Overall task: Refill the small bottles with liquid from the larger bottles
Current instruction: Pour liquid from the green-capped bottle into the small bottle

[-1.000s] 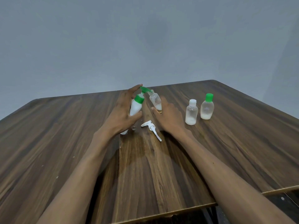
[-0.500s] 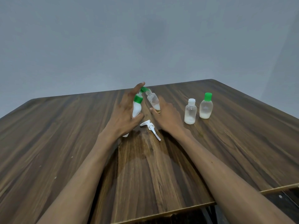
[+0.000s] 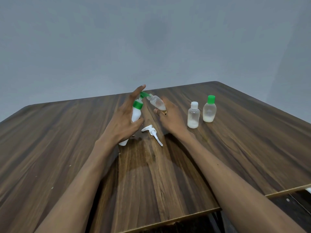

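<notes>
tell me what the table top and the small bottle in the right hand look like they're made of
Table top: wood-grain laminate over board, by the look; streaked brown pattern, soft sheen, pale thin edge at the front. Solid wood can't be ruled out.
Small bottle: clear, slightly frosted plastic, likely; the white liquid pooled at its low end shows through the wall.

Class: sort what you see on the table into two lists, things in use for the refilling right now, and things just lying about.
In use: pump bottle, gripped by left hand; small open bottle, held by right hand.

Lying about: white pump head, white-capped bottle, green-capped bottle.
</notes>
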